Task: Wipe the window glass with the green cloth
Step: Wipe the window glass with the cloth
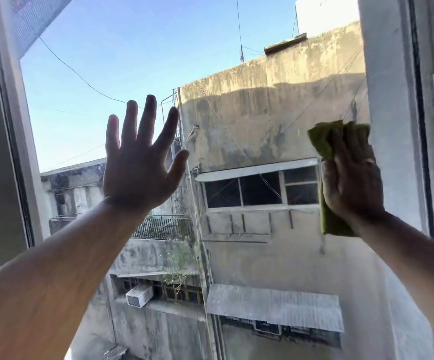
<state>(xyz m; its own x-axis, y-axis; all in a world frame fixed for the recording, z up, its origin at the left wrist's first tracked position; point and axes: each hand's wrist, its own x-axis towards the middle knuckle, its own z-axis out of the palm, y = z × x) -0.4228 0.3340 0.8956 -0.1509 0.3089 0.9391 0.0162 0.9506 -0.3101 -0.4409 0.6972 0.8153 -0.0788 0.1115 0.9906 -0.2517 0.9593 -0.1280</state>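
I noted the right hand (350, 183) pressing the green cloth (334, 141) flat against the window glass (236, 131) near its right edge to wipe, fingers grasping it, while the left hand (139, 165) was splayed, holding nothing, apparently bracing.

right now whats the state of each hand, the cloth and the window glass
left hand: empty, fingers spread, raised flat toward the pane
right hand: pressing the green cloth against the glass
green cloth: bunched under the right hand, near the right frame
window glass: closed, hazy and streaked in its lower part
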